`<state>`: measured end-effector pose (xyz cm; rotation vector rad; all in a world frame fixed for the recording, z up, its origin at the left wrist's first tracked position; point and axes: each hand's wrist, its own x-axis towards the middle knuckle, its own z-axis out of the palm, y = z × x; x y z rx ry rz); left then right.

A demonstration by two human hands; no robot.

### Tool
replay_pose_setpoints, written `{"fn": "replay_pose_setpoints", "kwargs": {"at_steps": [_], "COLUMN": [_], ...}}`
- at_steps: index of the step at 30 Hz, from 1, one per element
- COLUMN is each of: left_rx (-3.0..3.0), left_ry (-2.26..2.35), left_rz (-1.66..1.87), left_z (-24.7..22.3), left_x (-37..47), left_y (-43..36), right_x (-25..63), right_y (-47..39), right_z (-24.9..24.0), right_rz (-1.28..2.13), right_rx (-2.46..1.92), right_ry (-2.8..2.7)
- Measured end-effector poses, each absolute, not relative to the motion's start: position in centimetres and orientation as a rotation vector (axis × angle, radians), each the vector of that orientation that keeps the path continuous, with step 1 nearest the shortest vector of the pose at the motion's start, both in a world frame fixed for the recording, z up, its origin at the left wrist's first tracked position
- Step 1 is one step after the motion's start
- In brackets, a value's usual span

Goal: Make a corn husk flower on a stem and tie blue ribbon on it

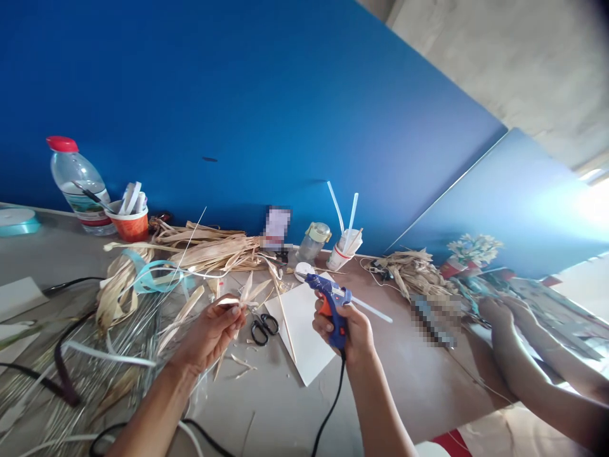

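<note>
My right hand [349, 327] is wrapped round the handle of a blue glue gun [339, 311], its fingers near the orange trigger. The nozzle points up and left, and a clear glue stick [373, 309] sticks out of the back. My left hand [214, 333] pinches a small pale piece of dried husk [229, 302] between thumb and fingers. Black-handled scissors [264, 328] lie on the table between my hands. Beyond them rests a white sheet [307, 330] with a thin stick on it.
Dried husks [209, 247] lie along the blue partition, with thin wires [137, 343] and ribbons at left. A bottle [78, 184], an orange cup [130, 219], a jar [314, 241] and a cup of glue sticks [343, 251] stand behind. Another person's arms [514, 343] rest at right.
</note>
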<state>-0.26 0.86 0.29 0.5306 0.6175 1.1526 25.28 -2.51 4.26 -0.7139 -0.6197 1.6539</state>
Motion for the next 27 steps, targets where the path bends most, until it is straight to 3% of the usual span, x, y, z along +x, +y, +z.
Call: {"fn": "replay_pose_setpoints", "kwargs": {"at_steps": [13,27], "left_rx": [0.600,0.554], "left_ry": [0.526,0.523], "left_rz": [1.135,1.128], "left_z": [0.4,0.7], "left_x": [0.0,0.0], "left_y": [0.8,0.7], "right_x": [28.2,28.1], "right_y": [-3.4,-3.6], "right_z": [-0.9,-1.4], "right_rz": [1.713,1.802], "right_rx": [-0.996,-1.095], "right_ry": [-0.038,-0.309]}}
